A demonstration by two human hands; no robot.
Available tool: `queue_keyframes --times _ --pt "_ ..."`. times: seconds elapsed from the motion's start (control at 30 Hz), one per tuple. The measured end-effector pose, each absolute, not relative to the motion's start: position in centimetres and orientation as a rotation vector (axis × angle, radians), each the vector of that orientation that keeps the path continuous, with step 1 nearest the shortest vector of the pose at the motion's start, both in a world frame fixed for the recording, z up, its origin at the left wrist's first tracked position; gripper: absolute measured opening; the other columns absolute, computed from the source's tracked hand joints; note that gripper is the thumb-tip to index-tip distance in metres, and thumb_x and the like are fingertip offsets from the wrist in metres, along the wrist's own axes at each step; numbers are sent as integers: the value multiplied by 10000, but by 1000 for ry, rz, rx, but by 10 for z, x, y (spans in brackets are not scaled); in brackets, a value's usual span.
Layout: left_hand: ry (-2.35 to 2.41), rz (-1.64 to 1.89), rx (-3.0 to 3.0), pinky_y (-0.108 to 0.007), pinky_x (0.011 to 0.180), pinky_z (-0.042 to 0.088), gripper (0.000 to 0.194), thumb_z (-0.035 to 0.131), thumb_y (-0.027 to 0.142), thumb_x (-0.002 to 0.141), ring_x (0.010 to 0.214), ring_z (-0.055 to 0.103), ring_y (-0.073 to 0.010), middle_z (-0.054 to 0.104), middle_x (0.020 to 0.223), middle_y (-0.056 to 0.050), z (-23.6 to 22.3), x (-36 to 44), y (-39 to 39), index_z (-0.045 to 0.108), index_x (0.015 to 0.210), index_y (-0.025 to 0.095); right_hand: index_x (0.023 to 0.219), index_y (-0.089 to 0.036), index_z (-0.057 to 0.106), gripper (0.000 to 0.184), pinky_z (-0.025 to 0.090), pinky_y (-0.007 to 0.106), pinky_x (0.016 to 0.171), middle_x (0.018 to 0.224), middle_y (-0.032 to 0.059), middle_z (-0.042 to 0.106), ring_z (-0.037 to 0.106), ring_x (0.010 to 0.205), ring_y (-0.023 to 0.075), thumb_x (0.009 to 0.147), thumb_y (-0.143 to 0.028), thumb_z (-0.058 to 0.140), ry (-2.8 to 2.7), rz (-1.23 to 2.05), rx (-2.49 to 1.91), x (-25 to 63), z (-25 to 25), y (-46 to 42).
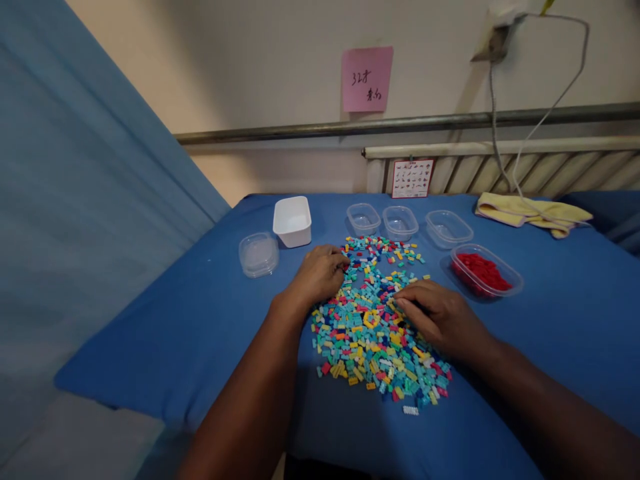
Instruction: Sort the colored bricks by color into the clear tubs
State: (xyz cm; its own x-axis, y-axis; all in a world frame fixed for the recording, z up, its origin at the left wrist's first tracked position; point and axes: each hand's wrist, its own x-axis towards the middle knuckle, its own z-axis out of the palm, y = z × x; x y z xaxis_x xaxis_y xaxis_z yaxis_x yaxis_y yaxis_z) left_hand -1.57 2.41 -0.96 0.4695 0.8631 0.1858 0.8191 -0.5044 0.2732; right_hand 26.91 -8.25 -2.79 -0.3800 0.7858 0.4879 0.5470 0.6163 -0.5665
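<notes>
A wide pile of small building bricks (360, 333), mixed in turquoise, yellow, pink, blue and red, lies spread on the blue cloth. At the pile's upper left edge is my left hand (323, 272), its fingers curled down among the bricks; red shows by the fingertips, but what they hold is hidden. My right hand (440, 313) rests over the pile's right side, thumb and forefinger drawn together; anything between them is too small to name. Beyond it stands a clear plastic tub (487, 272) with red bricks inside.
Three clear tubs (363, 219) (400, 223) (449, 229) stand behind the pile. To the left are a white container (293, 223) and clear lids (259, 255). A yellow cloth (530, 212) lies at the back right, below a hanging cable (550, 110). A blue curtain (100, 167) hangs at left.
</notes>
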Motion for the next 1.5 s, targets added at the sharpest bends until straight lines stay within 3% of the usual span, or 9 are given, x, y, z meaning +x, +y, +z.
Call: queue_keyframes --times 0.37,0.53,0.63,0.8,1.03,1.17,1.27,1.33,1.5 --pt "1408 421 2538 -499 1063 506 292 641 199 874 1144 660 -330 748 1207 -123 1 -15 19 866 1057 239 1042 -247 732 176 584 418 856 998 64 796 739 925 240 1104 -284 571 -2109 433 -1052 270 -29 -82" --pt "1281 702 2297 -442 1026 525 157 680 254 895 1098 685 -280 763 1117 -108 14 -10 16 832 907 219 1091 -265 744 146 603 447 864 1024 68 806 756 955 267 1085 -284 600 -2042 397 -1049 268 -27 -83" --pt "1149 851 2036 -364 916 545 177 709 354 929 1002 702 -228 768 1038 -84 22 5 5 805 880 214 1259 -269 717 212 609 465 906 1127 84 805 758 1037 288 1060 -299 650 -1962 342 -1049 264 -27 -84" --pt "943 641 1823 -268 668 476 201 702 368 929 716 620 -149 717 797 -23 11 42 -21 798 921 193 1389 -283 652 342 620 435 873 1162 83 786 757 1014 267 1047 -264 652 -1958 384 -1020 260 -30 -85" --pt "884 543 1686 -252 596 431 324 661 457 967 623 568 -129 675 707 -9 5 55 -32 796 867 180 1218 -276 688 162 603 383 781 1014 52 786 746 870 232 1066 -303 641 -1926 384 -1073 262 -27 -87" --pt "1004 621 1814 -277 671 485 310 647 450 985 701 626 -166 716 769 -27 14 38 -19 824 918 206 1173 -267 685 133 586 363 739 980 45 778 739 835 223 1056 -310 642 -1867 432 -1144 261 -29 -88" --pt "1482 861 2078 -325 831 519 244 633 352 998 926 695 -237 781 988 -69 16 14 -1 852 1021 246 1166 -259 679 137 578 355 743 944 33 756 725 821 215 1040 -296 641 -1836 484 -1178 260 -31 -89" --pt "1754 758 2225 -369 903 516 276 616 309 1002 1044 697 -288 777 1115 -114 14 -2 11 852 1129 240 1212 -254 675 186 578 353 752 956 33 753 723 825 214 1033 -276 629 -1834 493 -1179 259 -32 -89" --pt "1807 356 2458 -390 911 515 299 590 305 1008 1073 686 -321 756 1090 -145 4 -12 24 868 1072 217 1254 -253 681 230 578 366 802 1001 51 751 723 869 225 1042 -257 592 -1900 478 -1127 257 -28 -90"
